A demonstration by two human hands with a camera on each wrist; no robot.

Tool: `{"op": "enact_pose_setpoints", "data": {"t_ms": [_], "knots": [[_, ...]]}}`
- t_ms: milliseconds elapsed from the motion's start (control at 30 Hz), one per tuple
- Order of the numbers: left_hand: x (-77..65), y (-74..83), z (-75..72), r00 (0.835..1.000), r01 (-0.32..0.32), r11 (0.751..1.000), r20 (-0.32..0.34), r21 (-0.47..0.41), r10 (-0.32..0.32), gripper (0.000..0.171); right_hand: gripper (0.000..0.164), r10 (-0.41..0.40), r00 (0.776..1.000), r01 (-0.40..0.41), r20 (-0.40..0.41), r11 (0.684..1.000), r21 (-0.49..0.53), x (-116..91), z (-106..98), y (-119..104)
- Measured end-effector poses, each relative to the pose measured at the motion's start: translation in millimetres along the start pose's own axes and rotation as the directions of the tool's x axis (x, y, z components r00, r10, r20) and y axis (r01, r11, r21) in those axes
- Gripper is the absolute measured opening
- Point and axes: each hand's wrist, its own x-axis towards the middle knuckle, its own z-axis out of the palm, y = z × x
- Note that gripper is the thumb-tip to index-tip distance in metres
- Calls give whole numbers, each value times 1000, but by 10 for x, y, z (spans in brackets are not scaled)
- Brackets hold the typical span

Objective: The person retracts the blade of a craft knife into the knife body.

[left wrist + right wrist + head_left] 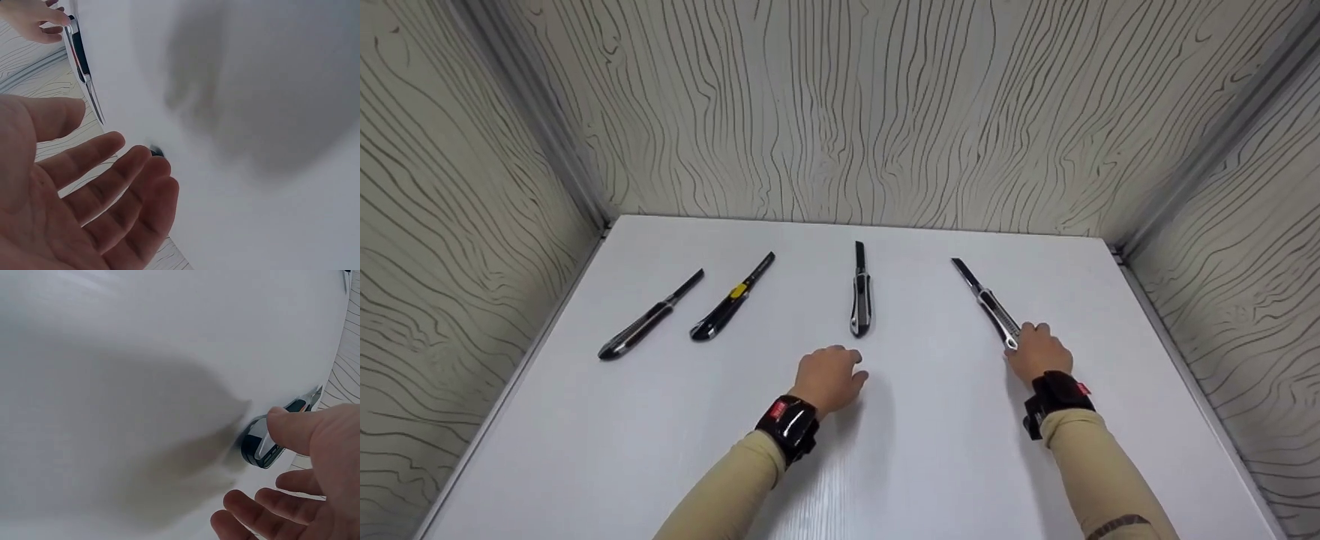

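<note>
Reaching to the 1 knife [995, 311] nearest the worktop's [952, 450] right edge, the right hand [1040, 356] is holding fingers apart; the left hand [826, 380], fingers apart, is hovering near the middle knife [862, 300].

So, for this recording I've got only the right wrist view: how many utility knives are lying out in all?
Observer: Four in all; the head view shows them spread across the white table.
Operator: And where is the left hand?
Observer: In the head view, it is just on the near side of the third knife from the left.
Operator: Does any knife carry a bright colour I'm missing?
Observer: Yes, the second knife from the left has a yellow slider.
</note>
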Motion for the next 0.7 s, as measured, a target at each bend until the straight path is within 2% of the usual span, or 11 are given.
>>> {"op": "enact_pose_setpoints", "data": {"t_ms": [200, 333, 700], "knots": [[-9, -39, 36, 1000, 6, 1000, -1, 7, -6, 29, 32, 4, 1000, -3, -30, 999, 53, 102, 112, 27], [-31, -77, 78, 1000, -1, 1000, -25, 16, 1, 27, 29, 3, 999, 0, -45, 997, 82, 106, 164, 42], [-42, -149, 91, 998, 2, 999, -59, 37, 1, 26, 22, 46, 998, -41, -53, 995, 91, 177, 161, -58]]}}
